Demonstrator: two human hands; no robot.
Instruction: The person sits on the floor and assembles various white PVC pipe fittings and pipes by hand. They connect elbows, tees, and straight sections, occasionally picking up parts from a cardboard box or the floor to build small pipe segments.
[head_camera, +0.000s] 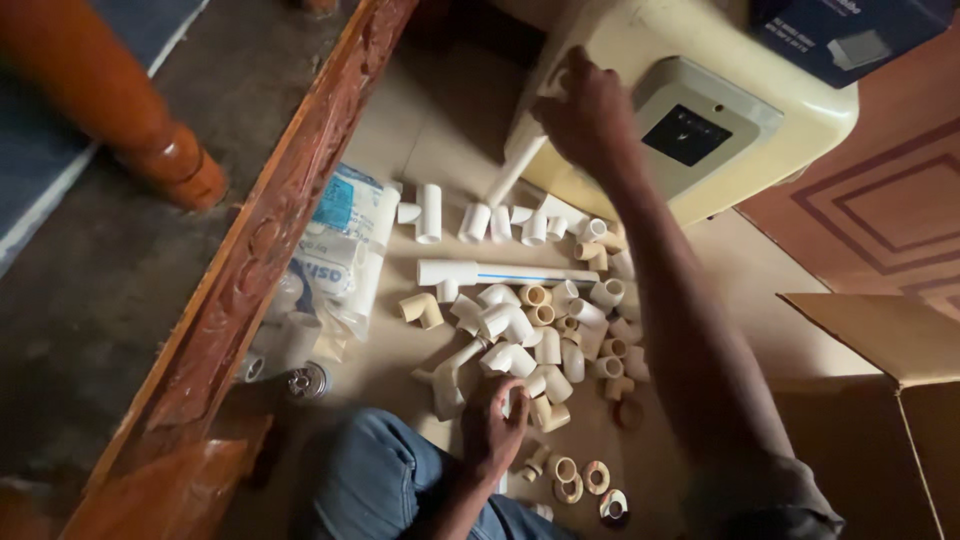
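Head camera looks down at a floor strewn with cream and white plastic pipe fittings (540, 330), elbows, tees and couplers lying in a loose heap. Left hand (493, 425) rests at the near edge of that heap, fingers curled around a white fitting (516, 398) (just which kind is hard to tell). Right hand (588, 115) reaches far forward, fingers closed on the top end of a white pipe (515, 170) that slants down toward the fittings, against a cream plastic appliance (780, 120). A longer white pipe with a blue stripe (505, 272) lies flat among the fittings. Left of the heap sits a printed plastic bag (340, 250) against a carved wooden bed frame (260, 250). An open cardboard box (880, 400) stands at the right.
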